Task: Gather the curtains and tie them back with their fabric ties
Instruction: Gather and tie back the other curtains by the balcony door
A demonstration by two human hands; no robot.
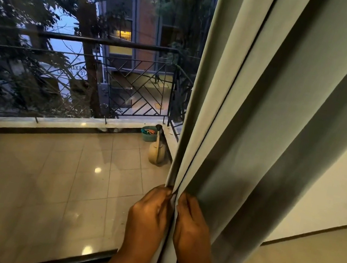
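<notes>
Curtain (262,123) fabric is what you have in both hands: a pale grey-green panel hanging in deep folds that rise from your knuckles toward the top of the view and spread away to your right. Your left hand (149,212) pinches the leading edge with curled fingers, and your right hand (192,225) grips the next fold just beside it, so the 2 hands sit almost touching with a narrow pleat between them. By my reading you are still gathering; no fabric tie shows anywhere near your hands, and I cannot tell where it hangs.

Left of your left hand the window glass (66,182) looks onto a tiled balcony. Farther out stand a watering can (156,154), a small green basket (149,133) and an iron railing (76,61). To the right of your right hand, past the folds, a light wall (330,194) meets the floor.

What could go wrong: you hold only the front 2 pleats, so the wider folds to your right may sag free if you let go with either hand to reach for the tie. Pulling down hard on the edge could also strain the fixings overhead, which are out of view.
</notes>
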